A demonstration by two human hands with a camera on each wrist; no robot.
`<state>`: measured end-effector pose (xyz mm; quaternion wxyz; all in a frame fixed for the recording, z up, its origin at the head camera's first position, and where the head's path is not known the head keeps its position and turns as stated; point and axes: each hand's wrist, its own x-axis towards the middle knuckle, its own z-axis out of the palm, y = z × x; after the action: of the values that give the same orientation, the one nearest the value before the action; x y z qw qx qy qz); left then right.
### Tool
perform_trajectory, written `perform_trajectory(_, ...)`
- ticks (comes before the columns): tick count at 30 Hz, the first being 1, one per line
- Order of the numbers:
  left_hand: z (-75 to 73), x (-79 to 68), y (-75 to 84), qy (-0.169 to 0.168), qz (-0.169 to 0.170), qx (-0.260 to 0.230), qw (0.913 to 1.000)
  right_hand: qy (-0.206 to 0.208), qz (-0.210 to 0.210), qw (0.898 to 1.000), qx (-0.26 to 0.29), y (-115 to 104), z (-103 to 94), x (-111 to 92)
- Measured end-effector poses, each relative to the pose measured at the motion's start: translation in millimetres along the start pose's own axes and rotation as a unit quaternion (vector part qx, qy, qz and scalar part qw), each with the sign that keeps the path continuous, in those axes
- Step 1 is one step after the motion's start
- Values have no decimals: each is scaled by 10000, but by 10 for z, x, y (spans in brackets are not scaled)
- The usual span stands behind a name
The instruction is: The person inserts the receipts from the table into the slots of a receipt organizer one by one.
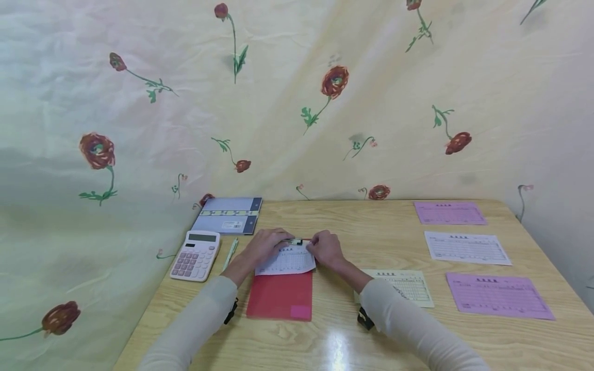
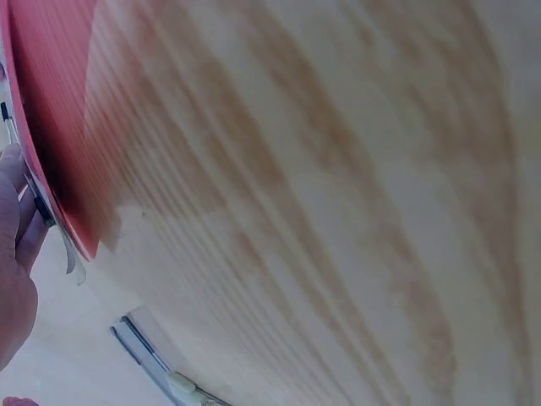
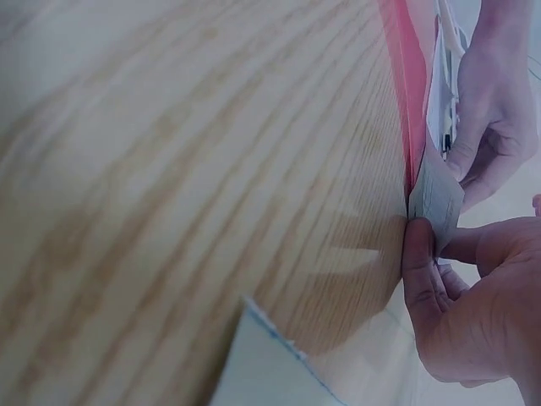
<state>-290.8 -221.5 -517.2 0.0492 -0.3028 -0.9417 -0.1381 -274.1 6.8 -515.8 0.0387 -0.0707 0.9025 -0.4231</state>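
In the head view a red clip folder (image 1: 278, 296) lies on the table with a white printed form (image 1: 285, 264) over its upper half. A metal clip (image 1: 297, 241) with dark parts sits at the folder's top edge. My left hand (image 1: 264, 247) grips the top edge beside the clip; in the left wrist view its fingers (image 2: 10, 182) are at the clip. The form's upper right corner is pinched between thumb and fingers of my right hand (image 1: 327, 249). That bent paper corner (image 3: 438, 199) shows between the right fingertips in the right wrist view.
Left of the folder are a pen (image 1: 230, 253), a calculator (image 1: 195, 256) and a blue-grey notebook (image 1: 227, 222). A pale yellow form (image 1: 415, 288) lies partly under the right forearm. Farther right are a white form (image 1: 467, 248) and two pink forms (image 1: 498, 296).
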Motion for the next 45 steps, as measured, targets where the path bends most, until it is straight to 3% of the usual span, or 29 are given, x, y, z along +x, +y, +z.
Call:
perform_trajectory(8,-14,0,19,223,240,-39,9995,148,2,9999,-76,-31,-1,-2)
perform_trajectory(20,-11,9,36,-33,-51,133,9999,325,39,9992,-230,-33,37,5)
perform_trajectory(28,-19,2,39,74,140,163,9997,426,-26,9987,-290,-26,41,1)
perform_trajectory(45,-15,4,44,139,203,330,9992,541,129,9979,-327,3,99,56)
